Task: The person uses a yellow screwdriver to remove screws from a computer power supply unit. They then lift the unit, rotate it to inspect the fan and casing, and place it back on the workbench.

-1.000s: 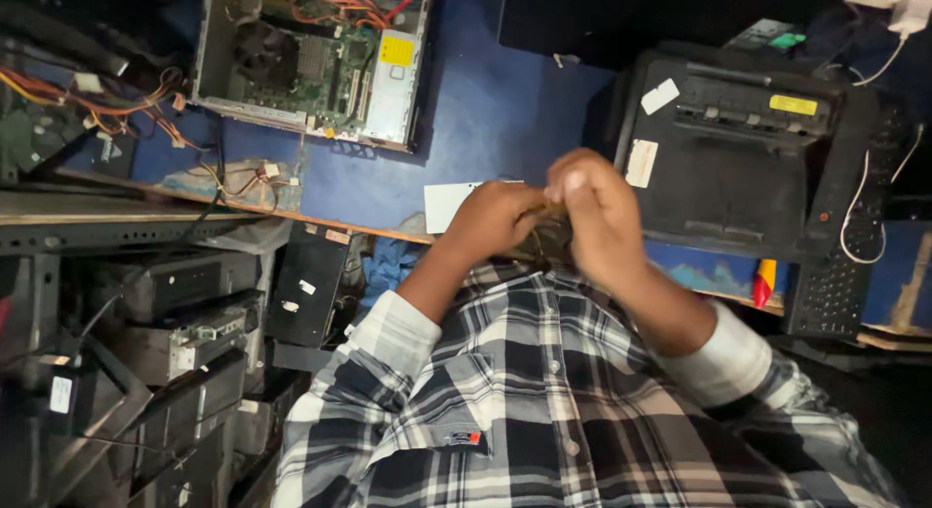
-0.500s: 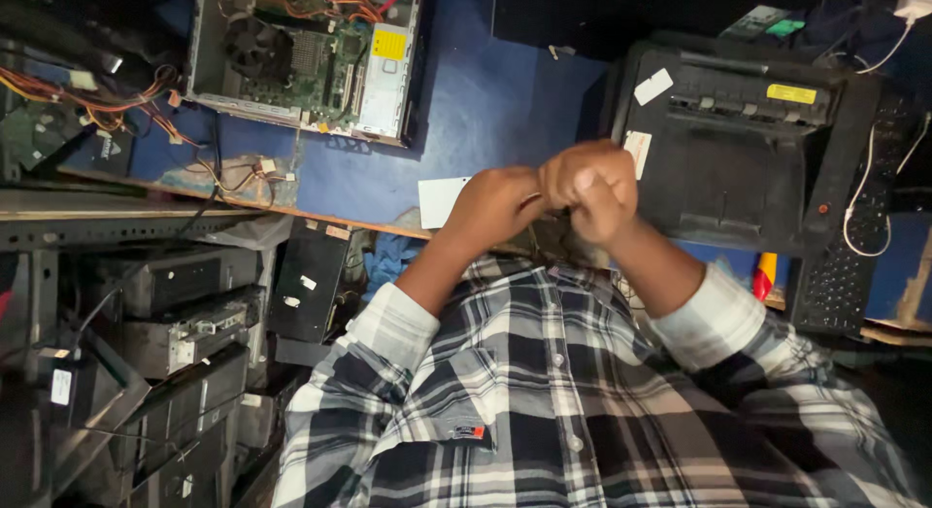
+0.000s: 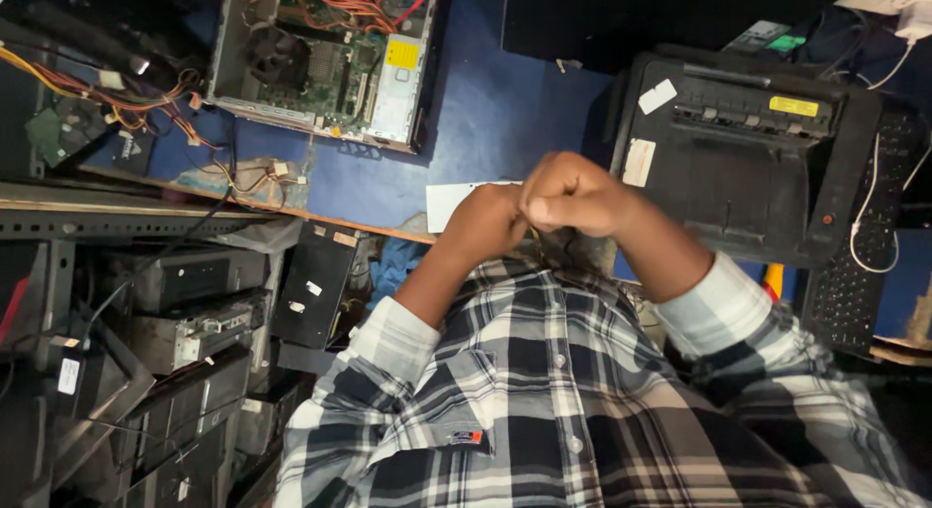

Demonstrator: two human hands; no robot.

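Observation:
My two hands meet in front of my chest, above my black-and-white plaid shirt. My left hand is curled into a fist and presses against my right hand, which is also clenched and sits slightly higher. A few thin dark strands show just below the fists; whether either hand grips them is hidden. Both sleeves are rolled back to the forearm. A white slip of paper lies on the blue tabletop just behind my left hand.
A black printer stands right of the hands, with a dark keyboard and a white cable beyond it. An open computer case with board and red-orange wires lies at the back left. Loose wiring and stacked computer units fill the left.
My fists have stayed together and shifted slightly; the right one has turned over and now rides higher beside the left. The view has moved a little.

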